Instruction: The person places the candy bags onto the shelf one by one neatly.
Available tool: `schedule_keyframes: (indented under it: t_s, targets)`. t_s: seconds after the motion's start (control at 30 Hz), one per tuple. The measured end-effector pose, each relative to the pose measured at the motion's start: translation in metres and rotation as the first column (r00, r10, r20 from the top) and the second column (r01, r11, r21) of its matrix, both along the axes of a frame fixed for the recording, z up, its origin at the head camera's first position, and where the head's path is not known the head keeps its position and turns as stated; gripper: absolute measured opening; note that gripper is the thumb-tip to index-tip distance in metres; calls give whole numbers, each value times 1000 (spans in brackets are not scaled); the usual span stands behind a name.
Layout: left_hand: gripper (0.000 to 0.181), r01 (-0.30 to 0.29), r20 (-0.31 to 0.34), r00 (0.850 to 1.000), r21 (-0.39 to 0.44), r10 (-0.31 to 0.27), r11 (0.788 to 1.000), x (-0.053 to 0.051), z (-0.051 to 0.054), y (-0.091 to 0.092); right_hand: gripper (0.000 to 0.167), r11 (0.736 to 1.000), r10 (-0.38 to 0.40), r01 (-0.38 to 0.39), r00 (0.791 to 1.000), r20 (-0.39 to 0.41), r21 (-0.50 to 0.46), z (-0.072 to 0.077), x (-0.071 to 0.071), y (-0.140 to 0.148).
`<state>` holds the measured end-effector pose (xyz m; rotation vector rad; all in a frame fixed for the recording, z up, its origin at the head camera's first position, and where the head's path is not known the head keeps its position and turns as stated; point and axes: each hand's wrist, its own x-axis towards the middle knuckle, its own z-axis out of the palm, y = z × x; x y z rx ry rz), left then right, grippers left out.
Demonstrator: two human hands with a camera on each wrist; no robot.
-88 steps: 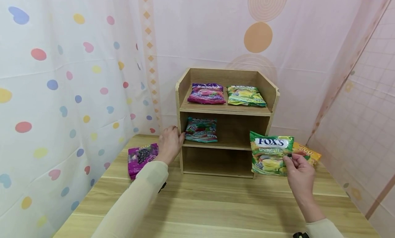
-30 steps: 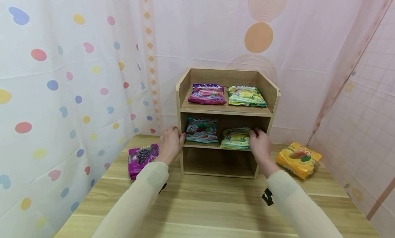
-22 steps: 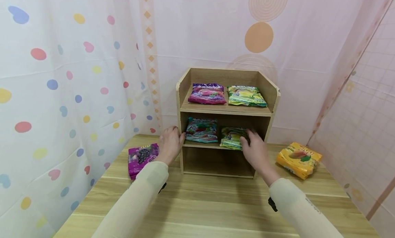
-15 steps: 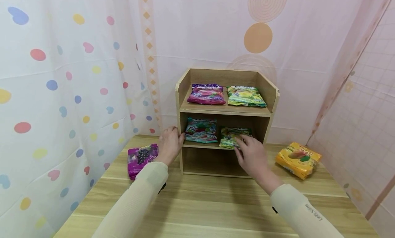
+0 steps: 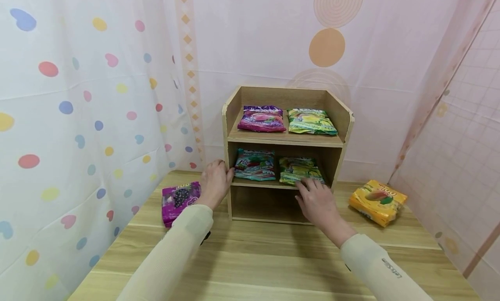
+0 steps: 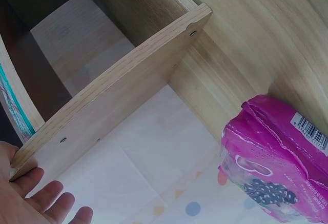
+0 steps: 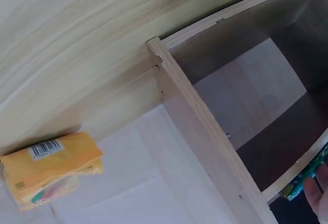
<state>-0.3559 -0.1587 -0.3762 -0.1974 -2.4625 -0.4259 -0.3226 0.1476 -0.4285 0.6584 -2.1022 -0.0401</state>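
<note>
In the head view a small three-level wooden shelf [image 5: 285,141] stands on the table. My left hand [image 5: 215,184] holds its left side panel; the left wrist view shows thumb and fingers [image 6: 31,183] on either side of the board's edge. The fingers of my right hand [image 5: 319,203] touch the front of a green candy bag [image 5: 298,168] lying on the right of the middle level. Left of it lies a teal candy bag [image 5: 254,165]. Up on the top level are a purple candy bag [image 5: 262,119] and a yellow-green candy bag [image 5: 311,121].
A purple bag with grapes printed on it [image 5: 179,202] lies on the table left of the shelf. To the right sits a yellow bag with a mango picture [image 5: 378,201]. Patterned curtains [image 5: 117,97] close in the table at the back and sides.
My right hand carried the green candy bag from the right onto the middle level, let go, then moved to its front edge. The bag now lies further back and flatter. My left hand stayed put.
</note>
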Motion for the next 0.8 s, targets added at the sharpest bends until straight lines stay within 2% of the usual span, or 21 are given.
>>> schedule_keyframes:
  t_s: [0.13,0.3,0.53,0.67,0.8]
  targets:
    - [32,4,-7,1000,-1,-4,1000,0,0,0,49,997,-51,45,992,111,56,0,1,1]
    - [32,3,-10,1000,-3,-3,1000,0,0,0,57,995,-93,82,975,202,62,0,1,0]
    - [32,-4,-2,1000,-9,4,1000,1,1,0,56,998,-58,53,956,286,26,-4,4,3]
    - [32,-3,-2,1000,-3,3,1000,1,2,0,52,1000,-8,11,966,259,-10,-7,4,6]
    - [33,-3,2,1000,-1,3,1000,1,2,0,45,995,90,-83,985,151,-52,-12,4,10]
